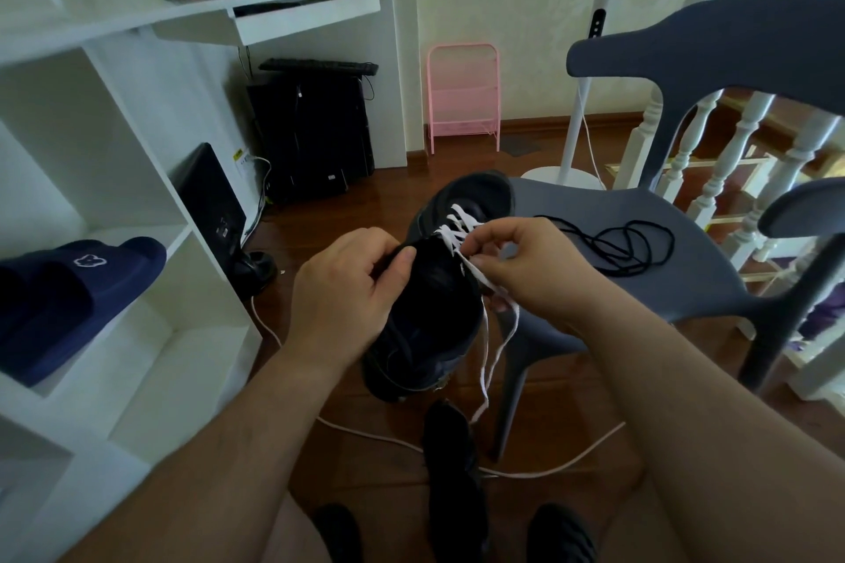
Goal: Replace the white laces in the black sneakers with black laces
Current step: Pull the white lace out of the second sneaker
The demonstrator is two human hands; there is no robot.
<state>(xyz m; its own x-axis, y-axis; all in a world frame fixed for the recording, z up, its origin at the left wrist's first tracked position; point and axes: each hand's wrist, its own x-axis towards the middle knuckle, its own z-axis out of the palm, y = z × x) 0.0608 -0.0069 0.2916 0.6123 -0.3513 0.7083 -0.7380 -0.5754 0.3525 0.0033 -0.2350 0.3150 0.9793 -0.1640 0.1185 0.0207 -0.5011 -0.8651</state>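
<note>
A black sneaker (439, 288) is held in mid-air above a wooden floor (375, 462), its toe pointed away toward a grey chair (640, 242). The tongue side of the sneaker is gripped by the left hand (347, 288), fingers and thumb curled around the collar. A strand of the white lace (462, 229), seen threaded through the upper eyelets, is pinched between thumb and fingers of the right hand (521, 261); its loose ends are seen dangling below the shoe. The black laces (626, 245) are left coiled on the chair seat, just right of the sneaker. A second black sneaker (450, 448) is seen on the floor below.
</note>
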